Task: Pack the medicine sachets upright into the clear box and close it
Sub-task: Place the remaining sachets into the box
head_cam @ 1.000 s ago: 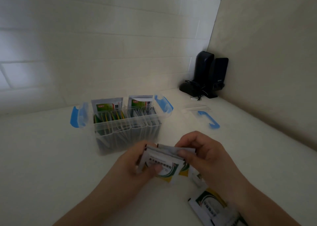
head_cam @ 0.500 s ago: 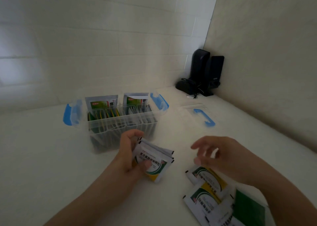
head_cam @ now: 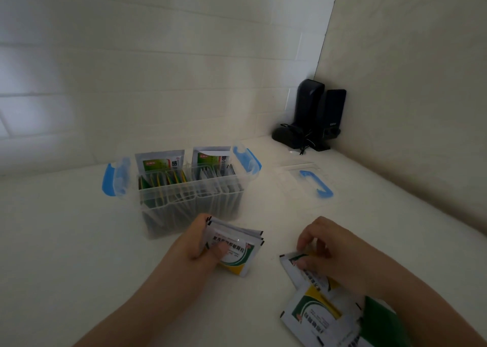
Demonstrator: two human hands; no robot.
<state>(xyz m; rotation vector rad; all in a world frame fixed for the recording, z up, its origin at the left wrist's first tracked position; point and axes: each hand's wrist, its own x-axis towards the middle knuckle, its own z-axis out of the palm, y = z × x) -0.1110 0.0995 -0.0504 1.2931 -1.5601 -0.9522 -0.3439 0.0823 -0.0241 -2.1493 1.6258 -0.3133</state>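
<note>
The clear box [head_cam: 189, 201] with blue side latches stands open on the white counter, holding several sachets upright in its compartments. My left hand [head_cam: 203, 243] grips a small stack of white, green and yellow sachets [head_cam: 234, 249] just in front of the box. My right hand [head_cam: 329, 251] presses its fingers on a loose sachet [head_cam: 292, 266] lying flat at the right. More loose sachets [head_cam: 313, 312] lie below it, partly under my forearm. The clear lid [head_cam: 303, 178] with a blue handle lies flat to the right of the box.
A black device with a cable [head_cam: 313, 119] stands in the back right corner against the walls. A dark green packet [head_cam: 382, 323] lies at the bottom right by the loose sachets. Tiled wall runs behind the box.
My right hand let go of the stack, moved right and came down onto a loose sachet on the counter. My left hand kept the stack and lowered it slightly.
</note>
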